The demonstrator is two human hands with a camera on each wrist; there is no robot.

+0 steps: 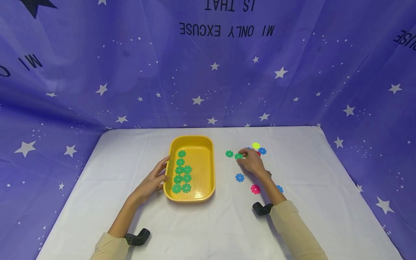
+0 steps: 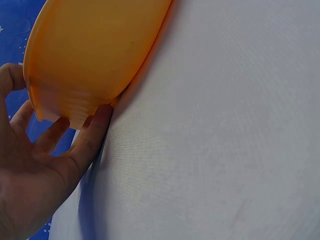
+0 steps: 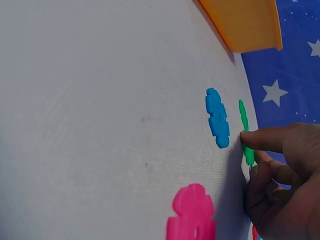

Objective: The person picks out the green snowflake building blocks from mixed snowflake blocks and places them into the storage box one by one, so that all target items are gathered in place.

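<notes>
My left hand (image 1: 147, 187) rests against the left wall of a yellow plastic tray (image 1: 203, 169), fingers spread and fairly straight. The left wrist view has its fingertips along the tray's outer side, close to the tabletop. Inside the tray, several green notched discs (image 1: 186, 178) lie in two columns on the left. To the right of the tray, my right hand (image 1: 253, 163) pinches a green notched disc (image 1: 238, 156) between thumb and fingers, low over the cloth. Just left of it lies another green disc (image 1: 229, 154). Some discs beneath the right hand are partly hidden.
Around the right hand lie a blue disc (image 1: 239, 177), a pink disc (image 1: 255, 189), a yellow-green disc (image 1: 256, 145) and more blue ones. A white cloth (image 1: 227, 227) covers the table, and a purple star-patterned curtain (image 1: 182, 83) rises behind it.
</notes>
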